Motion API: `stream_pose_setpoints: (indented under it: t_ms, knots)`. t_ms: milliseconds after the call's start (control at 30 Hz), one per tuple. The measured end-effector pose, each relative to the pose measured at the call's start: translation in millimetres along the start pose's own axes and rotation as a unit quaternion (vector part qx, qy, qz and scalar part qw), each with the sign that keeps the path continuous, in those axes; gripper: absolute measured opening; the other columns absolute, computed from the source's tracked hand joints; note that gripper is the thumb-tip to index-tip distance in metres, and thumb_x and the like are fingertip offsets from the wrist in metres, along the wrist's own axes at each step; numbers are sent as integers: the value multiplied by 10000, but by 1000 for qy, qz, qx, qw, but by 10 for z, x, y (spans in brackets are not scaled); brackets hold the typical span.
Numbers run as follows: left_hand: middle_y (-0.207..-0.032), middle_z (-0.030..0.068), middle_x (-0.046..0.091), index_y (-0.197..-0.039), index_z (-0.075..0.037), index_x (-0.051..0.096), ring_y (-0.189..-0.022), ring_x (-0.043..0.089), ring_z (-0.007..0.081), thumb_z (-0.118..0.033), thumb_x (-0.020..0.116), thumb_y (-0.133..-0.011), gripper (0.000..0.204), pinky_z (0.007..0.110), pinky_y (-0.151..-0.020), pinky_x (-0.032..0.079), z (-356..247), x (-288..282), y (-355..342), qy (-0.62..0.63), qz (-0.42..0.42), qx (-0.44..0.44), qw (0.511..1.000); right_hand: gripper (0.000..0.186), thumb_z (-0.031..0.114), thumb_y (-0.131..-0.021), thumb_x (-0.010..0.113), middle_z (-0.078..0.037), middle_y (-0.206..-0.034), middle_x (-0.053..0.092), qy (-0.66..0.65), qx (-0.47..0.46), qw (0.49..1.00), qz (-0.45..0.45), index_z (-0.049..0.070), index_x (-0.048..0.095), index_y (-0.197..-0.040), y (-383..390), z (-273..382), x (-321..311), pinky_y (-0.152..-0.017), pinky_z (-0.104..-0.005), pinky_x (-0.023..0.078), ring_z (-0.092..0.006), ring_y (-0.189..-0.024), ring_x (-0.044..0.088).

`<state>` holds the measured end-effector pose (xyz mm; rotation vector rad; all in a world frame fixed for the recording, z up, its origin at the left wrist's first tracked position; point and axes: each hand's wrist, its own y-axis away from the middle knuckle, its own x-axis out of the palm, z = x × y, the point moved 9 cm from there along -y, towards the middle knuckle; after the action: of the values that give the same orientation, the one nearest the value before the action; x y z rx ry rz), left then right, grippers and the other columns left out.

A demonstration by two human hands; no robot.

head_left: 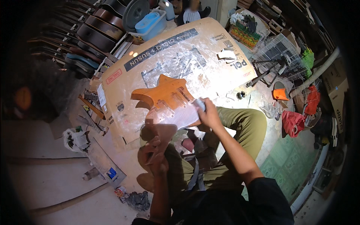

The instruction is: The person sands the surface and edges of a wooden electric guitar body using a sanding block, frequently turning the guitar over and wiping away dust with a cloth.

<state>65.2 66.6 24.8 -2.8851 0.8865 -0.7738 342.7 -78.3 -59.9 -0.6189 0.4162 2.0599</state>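
An orange-brown wooden guitar body (pixel 165 92) with cut recesses and a pale, dusty lower part rests tilted above my lap, over olive trousers. My left hand (pixel 153 153) grips its shadowed lower-left end, fingers curled round the edge. My right hand (pixel 208 116) holds a small grey block (pixel 199 105) against the body's right edge, with fingers wrapped round it. Beyond the body lies a flat cardboard sheet (pixel 138 75) covered with pale dust.
Several guitars (pixel 97 32) stand racked at upper left, beside a blue plastic tub (pixel 150 26). On the right are a black tripod (pixel 270 71), a wire rack (pixel 279 48), an orange container (pixel 279 94) and red bags (pixel 292 123). Wooden offcuts (pixel 92 105) lie left of the cardboard.
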Motion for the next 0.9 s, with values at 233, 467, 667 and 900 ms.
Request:
stream_pose_setpoints:
  t_ms: [233,467,667,900]
  knots:
    - [-1244,191,607,-1098,-40,538,-1338,526,356,-50,681,-830,304,494,-1107,500,-32,-157,19,11,-5,8,1000,440,129,-871,737,-230,-1098,613,-57,-198,977,59,-7,588,-1262,774,1342,105,-923,-508,486,-444,-1045,599]
    - [-1230,184,619,-1099,-45,554,-1324,536,354,-68,685,-826,304,508,-1149,431,-51,-72,-12,-2,-8,19,1000,389,121,-876,712,-224,-1120,655,7,-149,989,-25,36,624,-1245,382,674,181,-891,-504,510,-442,-1001,625]
    - [-1172,183,636,-1052,-44,556,-1288,562,362,-127,733,-837,291,541,-1171,381,-103,46,-18,-6,-27,3,1000,371,124,-896,680,-243,-1128,664,-31,-26,999,31,19,607,-1244,140,352,45,-937,-479,512,-443,-1043,639]
    - [-1166,186,644,-1037,-43,555,-1267,576,355,-102,724,-816,284,537,-1157,400,-120,-70,-42,-26,-29,46,998,365,149,-888,710,-232,-1137,644,-32,-234,971,43,24,620,-1219,680,1427,216,-924,-502,499,-464,-1048,619]
